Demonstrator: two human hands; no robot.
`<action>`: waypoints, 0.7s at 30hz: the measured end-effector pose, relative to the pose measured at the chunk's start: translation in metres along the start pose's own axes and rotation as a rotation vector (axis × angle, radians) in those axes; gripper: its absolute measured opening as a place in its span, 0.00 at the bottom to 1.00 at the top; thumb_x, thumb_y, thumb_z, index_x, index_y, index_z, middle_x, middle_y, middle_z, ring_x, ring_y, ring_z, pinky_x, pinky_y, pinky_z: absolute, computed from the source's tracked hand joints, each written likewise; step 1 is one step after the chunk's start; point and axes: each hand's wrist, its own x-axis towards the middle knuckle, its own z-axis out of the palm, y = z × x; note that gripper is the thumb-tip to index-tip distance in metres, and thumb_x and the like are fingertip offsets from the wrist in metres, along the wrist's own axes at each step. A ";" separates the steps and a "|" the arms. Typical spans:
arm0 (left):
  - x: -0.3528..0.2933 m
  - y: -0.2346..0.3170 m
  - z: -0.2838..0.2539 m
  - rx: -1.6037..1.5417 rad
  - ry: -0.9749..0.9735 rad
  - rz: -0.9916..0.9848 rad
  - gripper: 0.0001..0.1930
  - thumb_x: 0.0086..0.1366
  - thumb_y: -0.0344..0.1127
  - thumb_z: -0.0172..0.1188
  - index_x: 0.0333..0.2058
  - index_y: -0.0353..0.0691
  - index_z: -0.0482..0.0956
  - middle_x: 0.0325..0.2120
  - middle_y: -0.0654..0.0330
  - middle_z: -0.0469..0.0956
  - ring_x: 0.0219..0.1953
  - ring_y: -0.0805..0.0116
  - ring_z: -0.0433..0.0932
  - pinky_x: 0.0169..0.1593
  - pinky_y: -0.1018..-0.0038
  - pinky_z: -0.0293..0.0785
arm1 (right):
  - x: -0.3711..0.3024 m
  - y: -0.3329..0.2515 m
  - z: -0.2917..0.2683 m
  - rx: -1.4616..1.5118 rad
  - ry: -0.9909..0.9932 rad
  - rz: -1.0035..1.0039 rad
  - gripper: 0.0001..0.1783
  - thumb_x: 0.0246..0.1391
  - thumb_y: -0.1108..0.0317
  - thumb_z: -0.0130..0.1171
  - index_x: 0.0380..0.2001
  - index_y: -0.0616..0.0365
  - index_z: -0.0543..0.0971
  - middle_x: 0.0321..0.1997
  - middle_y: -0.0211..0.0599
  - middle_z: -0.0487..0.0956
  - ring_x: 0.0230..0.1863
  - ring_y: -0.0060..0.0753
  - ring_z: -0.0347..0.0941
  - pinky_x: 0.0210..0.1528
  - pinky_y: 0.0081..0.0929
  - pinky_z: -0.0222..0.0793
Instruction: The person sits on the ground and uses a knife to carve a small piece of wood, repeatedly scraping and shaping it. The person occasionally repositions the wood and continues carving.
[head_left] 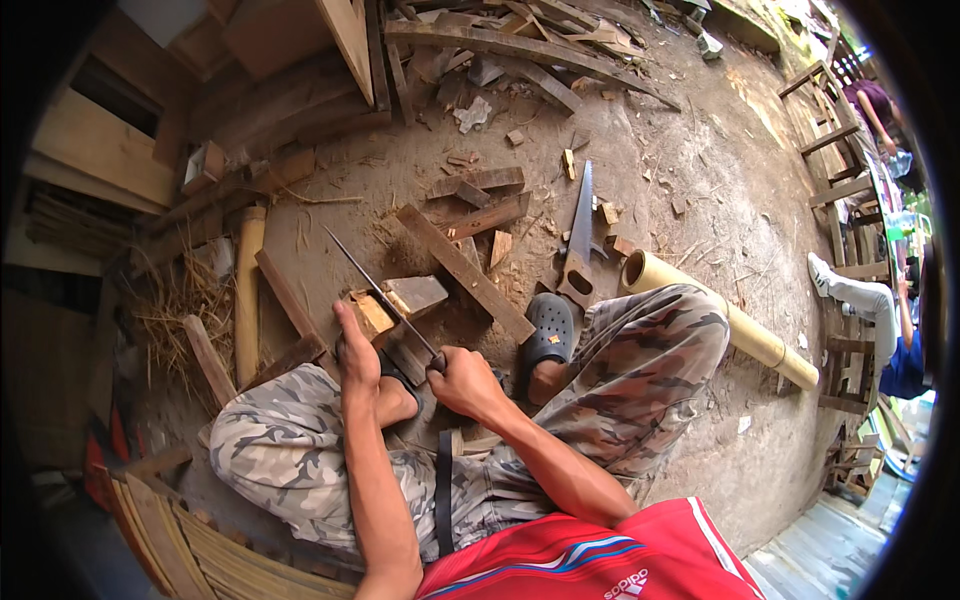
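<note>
R hand is closed tight, fist-style, round the dark handle of a long-bladed tool, blade angled up & away to the L; it's seen nearly edge-on, so can't tell if it's a saw or a big knife. L hand is upright w/ fingers held together, up against the near L side of a pale-faced wood block; can't tell how firmly it grips. Blade crosses by the block's R side, contact unclear, w/ a greyish wood block just beyond. Both hands are btwn the knees of the camo trousers. R of the blocks, a brown plank lies diagonally, its near end by a grey clog. Past the clog, a wood-handled handsaw lies on the dirt floor; a bamboo pole runs out past the R knee. Straw is heaped far L.
</note>
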 end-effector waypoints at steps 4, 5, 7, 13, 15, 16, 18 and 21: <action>-0.009 0.003 0.003 -0.097 0.016 -0.044 0.45 0.71 0.72 0.31 0.67 0.36 0.61 0.62 0.53 0.69 0.63 0.60 0.69 0.66 0.63 0.65 | -0.014 -0.042 -0.025 0.178 0.022 0.009 0.16 0.55 0.62 0.62 0.27 0.67 0.77 0.25 0.63 0.76 0.32 0.65 0.78 0.34 0.50 0.70; -0.009 0.003 0.003 -0.088 -0.011 -0.026 0.45 0.71 0.73 0.31 0.67 0.36 0.61 0.62 0.53 0.69 0.63 0.60 0.69 0.66 0.63 0.65 | -0.015 -0.048 -0.028 0.223 0.057 -0.008 0.15 0.55 0.62 0.61 0.27 0.67 0.77 0.25 0.63 0.77 0.32 0.64 0.78 0.34 0.49 0.70; -0.010 0.002 0.003 -0.087 -0.075 -0.028 0.46 0.71 0.73 0.30 0.67 0.36 0.60 0.63 0.53 0.68 0.63 0.60 0.69 0.66 0.62 0.64 | -0.009 -0.036 -0.018 0.309 0.067 -0.014 0.15 0.54 0.62 0.62 0.28 0.67 0.78 0.26 0.62 0.78 0.34 0.66 0.78 0.36 0.49 0.72; -0.011 0.004 -0.003 -0.070 -0.031 -0.057 0.45 0.72 0.72 0.29 0.68 0.36 0.60 0.63 0.53 0.67 0.63 0.61 0.68 0.64 0.63 0.66 | -0.001 -0.026 -0.022 0.120 -0.044 -0.003 0.15 0.53 0.62 0.61 0.28 0.67 0.78 0.25 0.60 0.78 0.34 0.67 0.77 0.36 0.50 0.72; -0.010 0.004 -0.003 -0.055 -0.091 -0.051 0.46 0.70 0.74 0.29 0.69 0.39 0.59 0.64 0.54 0.66 0.63 0.61 0.69 0.63 0.64 0.67 | -0.007 -0.051 -0.035 0.213 0.054 -0.064 0.15 0.52 0.62 0.60 0.28 0.67 0.78 0.25 0.61 0.77 0.34 0.67 0.77 0.37 0.50 0.72; -0.010 0.003 -0.001 -0.060 -0.071 -0.059 0.45 0.71 0.73 0.29 0.68 0.38 0.60 0.64 0.54 0.67 0.63 0.61 0.69 0.63 0.65 0.67 | -0.008 -0.056 -0.036 0.258 0.100 -0.097 0.15 0.51 0.62 0.60 0.28 0.67 0.78 0.25 0.62 0.77 0.34 0.67 0.77 0.37 0.51 0.72; -0.015 0.012 0.006 -0.069 -0.039 -0.060 0.43 0.73 0.70 0.29 0.67 0.35 0.61 0.63 0.53 0.67 0.64 0.62 0.68 0.64 0.68 0.67 | -0.010 -0.045 -0.027 0.232 0.027 -0.026 0.15 0.51 0.61 0.60 0.29 0.66 0.78 0.26 0.63 0.78 0.35 0.67 0.77 0.39 0.52 0.72; -0.009 -0.005 0.004 -0.051 0.020 -0.018 0.44 0.71 0.74 0.30 0.66 0.41 0.64 0.58 0.56 0.73 0.59 0.64 0.73 0.61 0.67 0.69 | -0.002 -0.002 0.000 0.027 -0.039 0.003 0.16 0.52 0.60 0.61 0.30 0.66 0.78 0.27 0.63 0.79 0.36 0.69 0.77 0.41 0.54 0.73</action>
